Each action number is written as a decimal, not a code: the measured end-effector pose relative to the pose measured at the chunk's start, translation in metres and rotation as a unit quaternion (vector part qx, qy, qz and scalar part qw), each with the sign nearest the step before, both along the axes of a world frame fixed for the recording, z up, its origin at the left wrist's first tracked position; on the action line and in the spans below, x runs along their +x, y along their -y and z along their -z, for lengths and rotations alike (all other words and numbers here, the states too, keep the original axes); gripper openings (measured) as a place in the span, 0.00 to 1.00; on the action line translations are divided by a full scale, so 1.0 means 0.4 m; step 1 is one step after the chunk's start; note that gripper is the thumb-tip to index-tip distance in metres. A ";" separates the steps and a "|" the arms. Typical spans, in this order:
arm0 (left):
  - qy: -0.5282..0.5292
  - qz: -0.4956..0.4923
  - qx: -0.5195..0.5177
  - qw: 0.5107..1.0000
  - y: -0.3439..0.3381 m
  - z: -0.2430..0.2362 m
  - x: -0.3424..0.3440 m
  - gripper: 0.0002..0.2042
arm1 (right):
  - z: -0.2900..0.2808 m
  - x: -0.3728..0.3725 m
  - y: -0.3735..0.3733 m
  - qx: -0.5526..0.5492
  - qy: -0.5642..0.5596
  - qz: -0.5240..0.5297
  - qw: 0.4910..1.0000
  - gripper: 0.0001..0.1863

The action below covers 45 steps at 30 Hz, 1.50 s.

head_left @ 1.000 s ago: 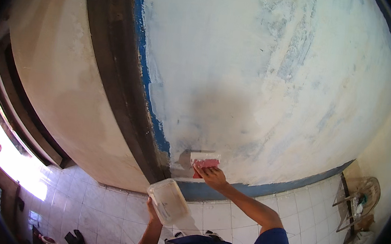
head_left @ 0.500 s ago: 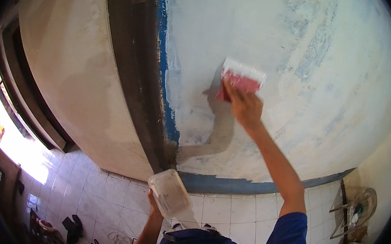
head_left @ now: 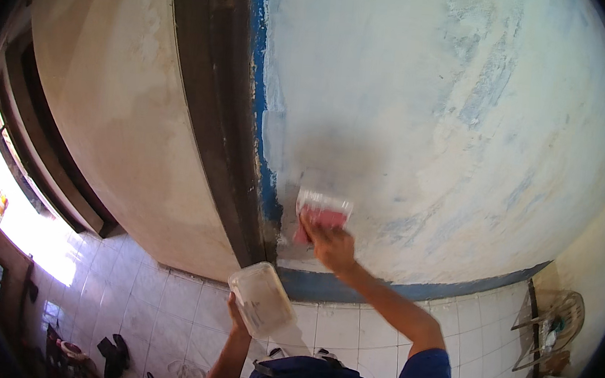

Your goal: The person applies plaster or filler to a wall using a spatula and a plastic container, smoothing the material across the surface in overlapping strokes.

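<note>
In my right hand (head_left: 330,245) is a wide red putty knife (head_left: 325,218) with a pale, putty-smeared blade along its upper edge. It is at the lower left of the white, patchily coated wall (head_left: 409,119); whether the blade touches cannot be told. My left hand (head_left: 235,316) grips the left side of a translucent plastic tub (head_left: 262,301), held low in front of the wall's foot. A little pale, greyish matter shows inside the tub.
A dark wooden post (head_left: 216,109) with a blue painted strip (head_left: 260,77) borders the wall on the left. Blue skirting (head_left: 380,288) meets the white tiled floor (head_left: 337,325). At the right stands a rack (head_left: 557,323) with things on it. Dark shoes (head_left: 114,351) lie lower left.
My right hand has brought the putty knife down and to the left along the wall. The left hand and tub have stayed almost in place.
</note>
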<state>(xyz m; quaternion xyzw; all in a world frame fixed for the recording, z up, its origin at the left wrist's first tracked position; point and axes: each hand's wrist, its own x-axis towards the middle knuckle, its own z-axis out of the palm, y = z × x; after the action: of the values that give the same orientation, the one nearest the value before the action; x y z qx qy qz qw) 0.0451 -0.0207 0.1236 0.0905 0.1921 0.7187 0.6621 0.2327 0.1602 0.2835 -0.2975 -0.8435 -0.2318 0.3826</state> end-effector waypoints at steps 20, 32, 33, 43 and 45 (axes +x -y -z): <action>-0.080 -0.064 -0.049 0.994 0.032 0.075 -0.076 0.40 | 0.360 -0.014 -0.034 0.002 0.139 0.024 0.990 0.34; -0.054 -0.046 -0.057 0.996 0.011 0.048 -0.059 0.40 | -0.113 -0.115 -0.147 0.123 0.080 0.022 0.989 0.32; -0.048 -0.050 -0.052 0.996 0.007 0.054 -0.065 0.40 | -0.046 -0.114 -0.155 0.152 0.073 0.021 0.985 0.33; -0.047 -0.061 -0.019 0.997 0.039 0.005 -0.076 0.37 | 0.305 -0.082 0.002 -0.004 0.084 -0.010 0.996 0.33; -0.094 -0.058 -0.005 0.994 0.032 -0.025 -0.071 0.37 | 0.136 -0.064 -0.008 0.003 0.015 -0.030 0.999 0.32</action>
<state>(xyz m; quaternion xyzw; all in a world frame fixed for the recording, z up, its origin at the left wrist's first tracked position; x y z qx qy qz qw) 0.0169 -0.0337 0.1336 0.1434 0.2619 0.7433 0.5987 0.2070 0.1632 0.2292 -0.2675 -0.8571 -0.2272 0.3772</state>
